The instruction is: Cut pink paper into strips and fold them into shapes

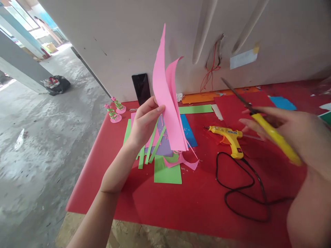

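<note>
My left hand (146,119) pinches a bent sheet of pink craft foam or paper (168,106), held upright above the table. In my right hand (287,127) is a pair of scissors (269,129) with yellow handles, raised at the right and pointing toward the upper left. Its blades look closed, and motion blurs the hand a little. Below the pink sheet lie pink offcuts (181,162), a green piece (168,172), green strips (156,146) and a purple sheet (161,144). Between my hands a yellow glue gun (229,136) rests on the table.
A black cord (240,189) loops across the red-covered table (196,206). A phone (141,89) leans against the wall panel. Two small pink-and-green flower figures (113,112) stand at the far left corner. Blue (283,102) and orange (199,97) pieces lie at the back.
</note>
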### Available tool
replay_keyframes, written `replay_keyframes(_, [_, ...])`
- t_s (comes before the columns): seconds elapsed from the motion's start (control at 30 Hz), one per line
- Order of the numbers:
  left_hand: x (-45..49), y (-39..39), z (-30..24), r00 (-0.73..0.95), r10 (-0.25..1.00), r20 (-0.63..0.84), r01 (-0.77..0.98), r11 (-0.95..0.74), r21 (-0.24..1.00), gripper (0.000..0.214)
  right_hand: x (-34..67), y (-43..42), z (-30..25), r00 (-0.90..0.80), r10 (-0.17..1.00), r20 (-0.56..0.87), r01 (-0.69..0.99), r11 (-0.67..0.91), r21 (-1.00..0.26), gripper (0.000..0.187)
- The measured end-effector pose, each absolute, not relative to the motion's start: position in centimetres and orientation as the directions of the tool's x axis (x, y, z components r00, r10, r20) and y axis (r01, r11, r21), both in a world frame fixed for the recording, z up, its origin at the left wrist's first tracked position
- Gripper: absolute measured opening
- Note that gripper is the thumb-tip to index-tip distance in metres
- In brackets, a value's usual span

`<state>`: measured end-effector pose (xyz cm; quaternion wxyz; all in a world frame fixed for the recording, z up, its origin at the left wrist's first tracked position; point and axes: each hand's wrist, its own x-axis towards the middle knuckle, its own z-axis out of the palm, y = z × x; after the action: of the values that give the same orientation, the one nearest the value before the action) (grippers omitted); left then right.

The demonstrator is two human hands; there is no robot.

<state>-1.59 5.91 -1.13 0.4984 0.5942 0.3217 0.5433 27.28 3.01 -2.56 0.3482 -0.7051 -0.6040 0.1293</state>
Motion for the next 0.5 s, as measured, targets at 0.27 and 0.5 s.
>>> replay_keyframes(0.27, [-2.1, 6.0, -1.8, 0.404, 0.885, 0.230, -0.111, -0.202, 0.973, 0.004, 31.9, 8.5, -7.9, 0.249, 0.965, 0.082, 0.934, -0.217, -0.284, 0.032])
replay_keyframes(0.5, [-2.1, 5.8, -1.6, 0.431, 0.886, 0.172, -0.050, -0.167, 0.985, 0.007, 32.5, 10.3, -10.6, 0.229, 0.960, 0.162, 0.853, -0.118, -0.509, 0.033])
